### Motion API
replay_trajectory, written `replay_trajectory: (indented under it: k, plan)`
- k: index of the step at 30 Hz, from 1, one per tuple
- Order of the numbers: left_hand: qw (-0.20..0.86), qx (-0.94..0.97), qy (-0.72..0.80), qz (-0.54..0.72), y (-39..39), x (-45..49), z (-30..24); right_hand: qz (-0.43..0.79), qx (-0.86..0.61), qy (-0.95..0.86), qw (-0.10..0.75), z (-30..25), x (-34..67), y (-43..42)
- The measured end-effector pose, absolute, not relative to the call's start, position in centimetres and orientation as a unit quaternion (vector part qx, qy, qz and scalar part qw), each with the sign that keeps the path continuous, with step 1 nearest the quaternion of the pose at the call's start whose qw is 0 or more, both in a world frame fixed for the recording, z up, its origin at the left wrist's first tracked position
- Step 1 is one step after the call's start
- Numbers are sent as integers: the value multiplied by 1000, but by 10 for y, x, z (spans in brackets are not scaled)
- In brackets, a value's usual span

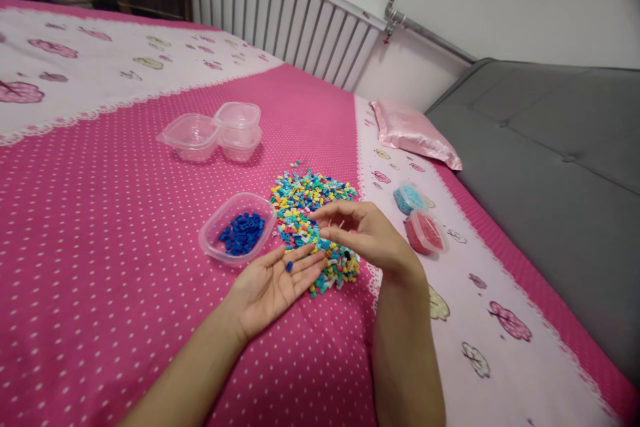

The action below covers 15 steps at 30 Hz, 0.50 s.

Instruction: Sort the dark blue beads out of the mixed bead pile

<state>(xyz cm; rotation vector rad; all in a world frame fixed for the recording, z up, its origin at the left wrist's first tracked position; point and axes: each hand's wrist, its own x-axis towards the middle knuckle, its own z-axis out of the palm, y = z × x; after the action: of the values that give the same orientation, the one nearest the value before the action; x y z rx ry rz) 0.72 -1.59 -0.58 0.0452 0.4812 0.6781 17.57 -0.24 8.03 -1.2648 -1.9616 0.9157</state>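
Tub [209,245] of blue bits sits leftmost on the bed [115,213]. Beside it I see the left hand [270,287], grip spread palm-up, cradling one blue piece [289,266]. Just right, above the mixed pile [305,200], the right hand [367,237] holds its fingertips together, possibly pinching something.

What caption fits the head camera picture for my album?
Left hand cradles a blue piece while right hand reaches over a colourful pile on a pink bedspread.

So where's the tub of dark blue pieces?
Head view, left of centre on the pink bedspread: the clear tub sits just left of the multicoloured pile of pieces, just beyond the open left hand.
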Motion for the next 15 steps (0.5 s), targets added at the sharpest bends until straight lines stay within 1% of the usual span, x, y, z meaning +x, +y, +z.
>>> replay_trajectory:
  k: [2, 4, 9, 11, 15]
  plan:
    - [913, 23, 243, 328, -16, 7, -5, 315, -516, -722, 337, 74, 178, 4]
    - [912, 24, 242, 331, -15, 7, -4, 264, -562, -707, 339, 66, 182, 13]
    - [913, 10, 237, 331, -15, 7, -5, 144, -677, -678, 247, 39, 187, 34]
    - [913, 1, 240, 331, -14, 7, -5, 132, -691, -678, 215, 30, 187, 40]
    - [912, -10, 240, 334, -14, 6, -6, 139, -687, -690, 178, 16, 181, 48]
